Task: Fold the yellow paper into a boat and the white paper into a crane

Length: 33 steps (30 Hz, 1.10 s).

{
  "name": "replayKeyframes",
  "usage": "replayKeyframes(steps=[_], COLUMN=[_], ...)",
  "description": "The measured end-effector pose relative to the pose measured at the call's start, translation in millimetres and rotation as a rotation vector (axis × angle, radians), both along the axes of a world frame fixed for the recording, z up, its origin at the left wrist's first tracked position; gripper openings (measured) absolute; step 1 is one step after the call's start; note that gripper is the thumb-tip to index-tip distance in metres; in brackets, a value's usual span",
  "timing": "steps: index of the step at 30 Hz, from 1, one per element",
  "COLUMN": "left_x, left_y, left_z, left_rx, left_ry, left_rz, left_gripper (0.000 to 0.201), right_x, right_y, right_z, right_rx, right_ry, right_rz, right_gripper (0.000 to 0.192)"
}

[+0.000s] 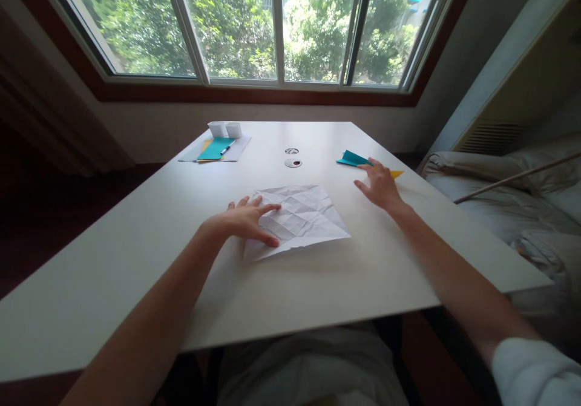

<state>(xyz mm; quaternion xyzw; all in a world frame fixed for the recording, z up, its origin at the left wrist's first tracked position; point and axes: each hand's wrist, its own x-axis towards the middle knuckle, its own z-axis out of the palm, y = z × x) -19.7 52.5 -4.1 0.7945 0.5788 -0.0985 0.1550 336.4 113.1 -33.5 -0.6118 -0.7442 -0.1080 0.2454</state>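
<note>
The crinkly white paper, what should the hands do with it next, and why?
Probably bring the right hand back to the white paper. Only the left hand presses its left edge, while the right is off by the teal paper. The sheet lies creased and unfolded, so folding likely needs both hands.

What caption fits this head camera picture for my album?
Left hand pressing a creased white paper sheet on a white table, right hand by teal folded paper.
</note>
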Motion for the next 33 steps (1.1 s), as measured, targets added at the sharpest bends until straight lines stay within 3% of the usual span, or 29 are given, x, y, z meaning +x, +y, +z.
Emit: replayKeyframes(steps=[4,6,9,12,16,19,21,23,29,33], left_x=[-20,-26,-32,-30,-14,4,14,21,27,27], left_y=[8,10,12,12,11,7,3,-2,-12,-10], left_z=[5.6,6.7,7.5,8.0,6.3,2.3,-0.5,-3.0,-7.7,-7.6], left_rx=[-0.051,-0.062,-0.056,0.014,0.206,0.383,0.407,0.355,0.049,-0.006], left_ry=[-0.011,-0.025,-0.045,-0.093,-0.064,-0.053,-0.078,-0.133,-0.12,-0.109], left_rz=[-0.017,-0.026,-0.044,-0.038,0.015,-0.042,-0.115,-0.178,-0.158,-0.096], left_gripper=[0.107,0.107,0.102,0.083,0.066,0.048,0.04,0.044,0.096,0.104], right_x=[52,71,85,88,89,91,90,88,78,69], right_y=[26,34,41,45,46,47,47,46,42,34], right_z=[-15.7,-25.9,-36.4,-40.3,-41.6,-41.6,-40.5,-38.7,-31.1,-22.3], right_rx=[0.117,0.116,0.076,0.052,0.052,0.055,0.048,0.033,-0.032,-0.017], right_ry=[0.241,0.358,0.432,0.435,0.451,0.463,0.465,0.459,0.441,0.439], right_rz=[-0.332,-0.414,-0.405,-0.389,-0.395,-0.403,-0.405,-0.4,-0.411,-0.437], right_gripper=[0.054,0.051,0.043,0.039,0.038,0.04,0.04,0.038,0.035,0.036])
